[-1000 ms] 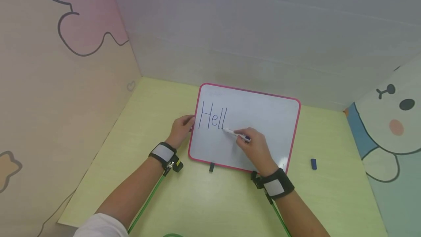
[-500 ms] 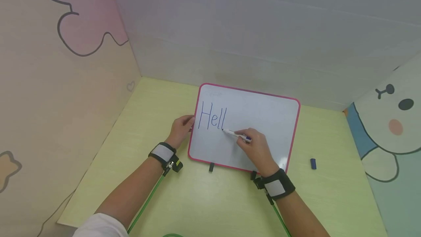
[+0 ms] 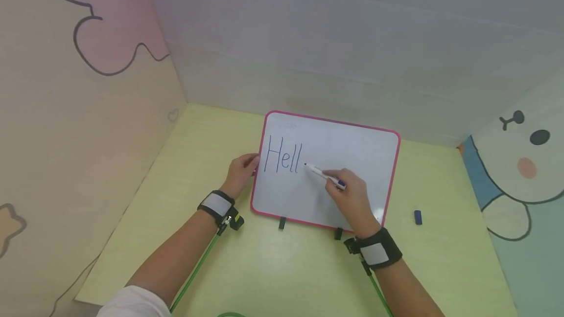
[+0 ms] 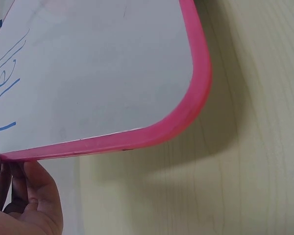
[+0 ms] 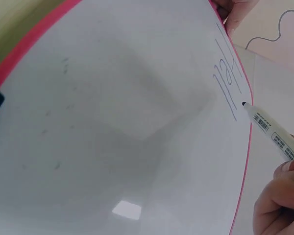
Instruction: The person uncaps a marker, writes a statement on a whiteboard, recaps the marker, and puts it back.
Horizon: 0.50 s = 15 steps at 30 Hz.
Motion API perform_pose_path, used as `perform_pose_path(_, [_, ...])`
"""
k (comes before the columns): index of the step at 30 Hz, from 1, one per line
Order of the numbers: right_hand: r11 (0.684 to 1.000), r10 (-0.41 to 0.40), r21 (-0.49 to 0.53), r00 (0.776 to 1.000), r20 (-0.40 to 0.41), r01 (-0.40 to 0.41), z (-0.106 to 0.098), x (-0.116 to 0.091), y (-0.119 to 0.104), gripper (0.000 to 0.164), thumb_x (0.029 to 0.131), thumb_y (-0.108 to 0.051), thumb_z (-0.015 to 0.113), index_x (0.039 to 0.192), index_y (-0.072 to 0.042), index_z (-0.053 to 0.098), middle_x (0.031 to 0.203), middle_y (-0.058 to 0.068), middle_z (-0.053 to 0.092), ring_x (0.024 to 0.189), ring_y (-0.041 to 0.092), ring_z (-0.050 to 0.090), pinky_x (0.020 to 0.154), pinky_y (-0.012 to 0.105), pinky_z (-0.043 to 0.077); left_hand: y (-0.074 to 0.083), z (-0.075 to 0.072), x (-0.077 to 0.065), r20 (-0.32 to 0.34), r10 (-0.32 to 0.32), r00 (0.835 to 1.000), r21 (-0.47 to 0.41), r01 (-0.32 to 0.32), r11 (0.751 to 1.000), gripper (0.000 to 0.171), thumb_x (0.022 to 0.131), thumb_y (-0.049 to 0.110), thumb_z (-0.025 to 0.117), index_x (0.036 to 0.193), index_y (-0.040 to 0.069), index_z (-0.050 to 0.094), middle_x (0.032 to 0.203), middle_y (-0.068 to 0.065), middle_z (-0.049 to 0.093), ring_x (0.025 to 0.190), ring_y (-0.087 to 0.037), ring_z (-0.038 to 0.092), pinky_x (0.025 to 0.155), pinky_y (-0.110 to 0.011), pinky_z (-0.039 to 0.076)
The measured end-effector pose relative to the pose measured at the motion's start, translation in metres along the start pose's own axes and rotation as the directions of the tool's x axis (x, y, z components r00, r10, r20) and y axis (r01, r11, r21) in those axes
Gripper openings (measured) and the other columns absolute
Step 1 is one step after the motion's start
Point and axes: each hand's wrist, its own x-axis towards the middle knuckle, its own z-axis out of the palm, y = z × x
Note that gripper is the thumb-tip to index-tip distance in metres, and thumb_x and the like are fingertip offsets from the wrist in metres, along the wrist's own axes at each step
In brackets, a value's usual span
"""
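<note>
A whiteboard (image 3: 352, 153) with a pink frame leans back, tilted, on the table. "Hell" stands in blue letters (image 3: 283, 155) at its left. My left hand (image 3: 240, 174) grips the board's left edge; in the left wrist view its fingers (image 4: 43, 193) bend against the pink rim (image 4: 137, 138). Between the thumb and fingers of my right hand (image 3: 354, 202) is a white marker (image 3: 318, 171), uncapped, its dark tip just right of the last letter. Whether the tip touches the board I cannot tell. In the right wrist view the marker (image 5: 274, 134) points toward the writing.
A dark blue marker cap (image 3: 418, 217) lies on the pale table (image 3: 449, 258), right of the board. Two black feet, the left foot (image 3: 282, 223) among them, stick out below the frame. Behind rises a pale wall (image 3: 335, 53); green cables (image 3: 194, 275) run from both wrists.
My right hand has moved right and slightly up with the marker, whose tip has left the foot of the second "l". My left hand keeps its grip on the edge.
</note>
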Motion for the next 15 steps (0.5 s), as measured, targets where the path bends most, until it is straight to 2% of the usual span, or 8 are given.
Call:
perform_pose_path(6, [1.000,0.027,0.005,1.000,-0.006,-0.027,-0.0018,-0.0021,0.0060,0.021,0.084,-0.006,0.063,0.102,-0.013,0.071,0.077,-0.002,0.060,0.067,0.010,0.048,0.052,0.020,0.042,-0.0019,-0.0020,0.0011,0.003,-0.008,1.000,-0.017,0.008,1.000,0.039,0.098,0.027,0.051,0.130,0.005,0.055,0.121,-0.014,0.061,0.106,-0.024,0.059,0.090,-0.035,0.054])
perform_pose_path(15, [1.000,-0.007,0.007,1.000,-0.010,0.007,0.0005,-0.0030,0.0074,0.023,0.084,-0.006,0.063,0.105,-0.011,0.071,0.076,0.001,0.058,0.067,0.011,0.045,0.052,0.019,0.040,-0.0017,-0.0021,0.0002,0.006,0.002,1.000,-0.023,-0.002,1.000,0.039,0.098,0.027,0.051,0.130,0.005,0.055,0.122,-0.014,0.060,0.107,-0.025,0.059,0.090,-0.035,0.054])
